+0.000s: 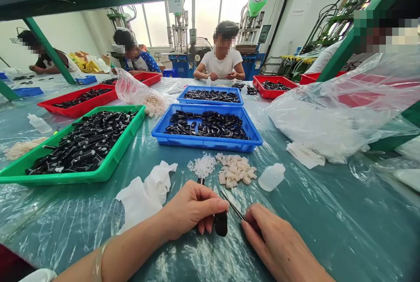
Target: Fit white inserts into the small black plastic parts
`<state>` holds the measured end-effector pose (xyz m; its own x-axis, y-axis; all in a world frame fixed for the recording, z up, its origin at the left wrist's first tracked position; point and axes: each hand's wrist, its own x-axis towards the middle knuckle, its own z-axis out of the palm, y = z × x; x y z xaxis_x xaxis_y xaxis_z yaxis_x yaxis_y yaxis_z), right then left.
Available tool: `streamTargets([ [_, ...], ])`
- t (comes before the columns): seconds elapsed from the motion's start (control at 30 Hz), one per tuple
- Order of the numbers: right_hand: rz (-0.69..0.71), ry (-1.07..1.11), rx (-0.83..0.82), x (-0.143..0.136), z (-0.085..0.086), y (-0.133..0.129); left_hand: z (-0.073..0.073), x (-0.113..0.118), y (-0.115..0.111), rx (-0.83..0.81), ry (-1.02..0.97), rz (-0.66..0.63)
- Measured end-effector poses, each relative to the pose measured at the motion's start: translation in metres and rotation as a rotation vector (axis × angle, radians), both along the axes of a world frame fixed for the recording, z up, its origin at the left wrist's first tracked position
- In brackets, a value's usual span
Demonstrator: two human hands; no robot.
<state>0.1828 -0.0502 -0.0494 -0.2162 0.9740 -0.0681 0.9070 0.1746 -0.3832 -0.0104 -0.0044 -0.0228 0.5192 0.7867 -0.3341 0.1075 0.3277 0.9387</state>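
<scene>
My left hand (197,210) grips a small black part (221,223), its rounded end sticking out below the thumb. Thin dark tweezers (233,207) are pinched in my right hand (272,234), their tips pointing up and left, close to my left thumb and fingers. Just beyond my hands lie a pile of small white bits (201,165) and a pile of cream-coloured pieces (236,171). A translucent bottle (271,177) lies to the right of the piles. Left of them is a crumpled white cloth (146,192).
A green tray (108,175) at left and a blue tray (206,142) ahead hold black parts. Behind are another blue tray (210,88) and red trays (77,109). Clear plastic bags (328,120) lie at right. Several people sit around the plastic-covered table (328,216); green posts frame the view.
</scene>
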Motion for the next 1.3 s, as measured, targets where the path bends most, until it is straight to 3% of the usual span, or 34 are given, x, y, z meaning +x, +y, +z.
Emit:
streamTargets([
  [0.2,-0.063,0.176,-0.085,-0.001,0.015,0.004,0.001,0.001,-0.001,-0.029,-0.045,-0.038],
  [0.37,-0.080,0.470,-0.138,0.000,0.017,0.005,0.001,0.002,-0.002,-0.102,-0.068,-0.067],
  [0.63,-0.297,0.978,-0.227,-0.004,0.025,0.002,-0.001,0.003,-0.005,-0.167,-0.073,-0.057],
  [0.8,-0.233,1.112,-0.193,-0.001,0.033,0.004,-0.002,0.004,-0.006,-0.182,-0.075,-0.058],
  [0.93,-0.216,1.098,-0.190,-0.001,0.032,0.004,-0.002,0.004,-0.005,-0.186,-0.078,-0.041],
  [1.17,-0.185,0.857,-0.303,0.002,0.025,0.004,-0.002,0.006,-0.006,-0.183,-0.056,-0.005],
  [1.3,-0.092,0.628,-0.201,0.002,0.024,0.004,-0.002,0.005,-0.007,-0.199,-0.067,-0.019],
])
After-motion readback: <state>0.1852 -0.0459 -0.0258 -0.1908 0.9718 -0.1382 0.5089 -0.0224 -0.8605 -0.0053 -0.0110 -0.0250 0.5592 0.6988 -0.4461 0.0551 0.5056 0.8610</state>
